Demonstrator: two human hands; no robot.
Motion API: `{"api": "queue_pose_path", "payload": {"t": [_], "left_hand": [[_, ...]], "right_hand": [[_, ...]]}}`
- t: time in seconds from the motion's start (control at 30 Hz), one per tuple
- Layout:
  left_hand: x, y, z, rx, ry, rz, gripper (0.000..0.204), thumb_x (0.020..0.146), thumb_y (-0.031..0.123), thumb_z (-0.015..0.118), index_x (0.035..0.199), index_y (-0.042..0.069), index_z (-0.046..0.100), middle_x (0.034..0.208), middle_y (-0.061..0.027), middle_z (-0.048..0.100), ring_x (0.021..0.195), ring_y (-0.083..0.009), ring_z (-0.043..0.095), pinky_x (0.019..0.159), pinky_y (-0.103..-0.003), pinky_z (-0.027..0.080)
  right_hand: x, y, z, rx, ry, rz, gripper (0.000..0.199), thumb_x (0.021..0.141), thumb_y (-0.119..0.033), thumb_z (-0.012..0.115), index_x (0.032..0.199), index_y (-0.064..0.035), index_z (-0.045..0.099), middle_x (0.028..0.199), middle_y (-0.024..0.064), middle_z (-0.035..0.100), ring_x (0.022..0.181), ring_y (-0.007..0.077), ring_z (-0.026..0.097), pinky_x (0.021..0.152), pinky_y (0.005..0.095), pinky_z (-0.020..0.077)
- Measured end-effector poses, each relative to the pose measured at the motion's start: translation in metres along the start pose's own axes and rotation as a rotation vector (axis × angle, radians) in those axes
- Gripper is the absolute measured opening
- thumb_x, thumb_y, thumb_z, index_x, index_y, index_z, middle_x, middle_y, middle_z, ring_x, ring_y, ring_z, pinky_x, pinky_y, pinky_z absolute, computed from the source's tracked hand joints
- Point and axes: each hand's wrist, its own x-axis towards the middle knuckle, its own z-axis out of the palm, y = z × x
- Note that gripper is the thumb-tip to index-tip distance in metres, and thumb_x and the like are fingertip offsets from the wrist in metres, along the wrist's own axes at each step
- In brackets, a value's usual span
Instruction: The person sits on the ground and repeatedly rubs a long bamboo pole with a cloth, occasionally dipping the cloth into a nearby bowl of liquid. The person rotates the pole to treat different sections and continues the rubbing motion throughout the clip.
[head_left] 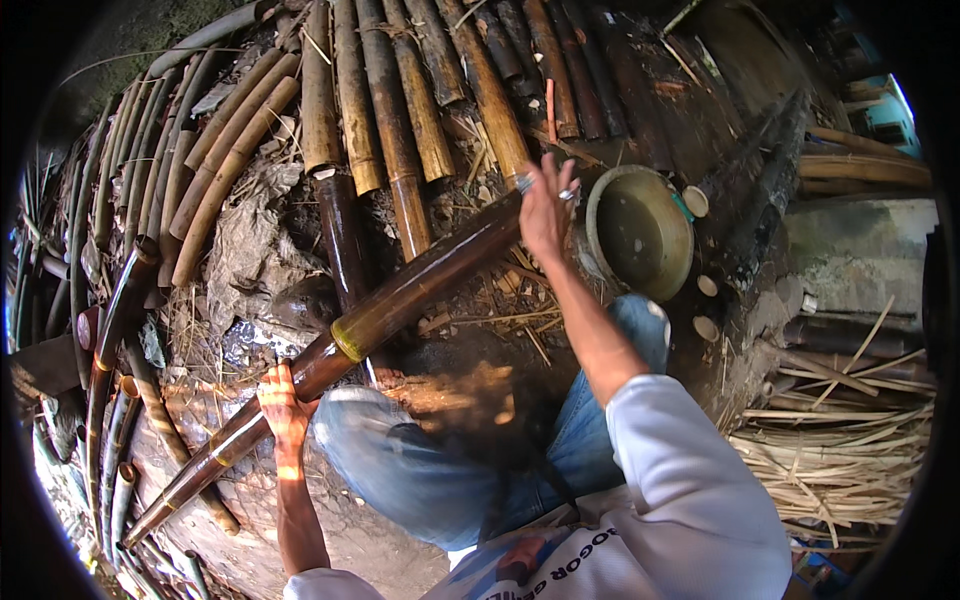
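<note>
A long, wet, dark brown bamboo pole point(420, 290) slants across in front of me, from lower left to upper right, with a yellowish ring at one joint. My left hand point(287, 405) is closed round its lower part, beside my knee. At the upper end, my right hand point(545, 210) lies against the pole with its fingers bent and rings on them. A small grey thing point(523, 184) shows at its fingertips; its kind I cannot make out. Just right of that hand stands a round basin point(690, 255) with murky water in it.
Several bamboo poles point(385, 110) lie side by side beyond the held one. More poles point(225, 150) lean at the left, near a crumpled grey sheet point(255, 245). Split bamboo strips point(840, 460) are heaped at the right, below a low concrete block point(860, 250). Shavings litter the ground.
</note>
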Motion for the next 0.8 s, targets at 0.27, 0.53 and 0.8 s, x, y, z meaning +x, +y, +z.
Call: {"api": "queue_pose_path", "payload": {"t": [0.27, 0.53, 0.8], "left_hand": [[-0.009, -0.017, 0.015, 0.006, 0.087, 0.041, 0.119, 0.036, 0.038, 0.097, 0.14, -0.003, 0.056, 0.137, -0.0153, 0.063, 0.129, -0.0348, 0.058, 0.113, -0.044, 0.041], [0.001, -0.015, 0.004, 0.011, -0.139, -0.057, 0.118, 0.041, 0.038, 0.097, 0.142, -0.004, 0.052, 0.138, -0.0184, 0.06, 0.124, -0.0357, 0.059, 0.107, -0.042, 0.045], [0.002, -0.003, 0.004, -0.007, -0.126, -0.175, 0.125, 0.036, 0.032, 0.099, 0.144, -0.003, 0.047, 0.129, -0.0206, 0.063, 0.113, -0.0379, 0.06, 0.101, -0.046, 0.044]], "right_hand": [[0.013, 0.01, 0.006, 0.038, -0.098, 0.155, 0.047, 0.099, -0.015, 0.056, 0.145, -0.0092, 0.052, 0.161, 0.0209, 0.036, 0.156, 0.0402, 0.014, 0.127, 0.0583, 0.0043], [0.018, -0.007, 0.001, 0.095, -0.076, 0.172, 0.043, 0.101, -0.018, 0.053, 0.143, -0.0099, 0.054, 0.162, 0.0185, 0.035, 0.152, 0.0452, 0.022, 0.124, 0.065, 0.0096], [0.014, -0.01, -0.012, -0.142, -0.114, 0.103, 0.037, 0.101, -0.02, 0.051, 0.134, -0.0071, 0.062, 0.161, 0.0184, 0.036, 0.154, 0.0455, 0.016, 0.123, 0.0653, 0.0107]]}}
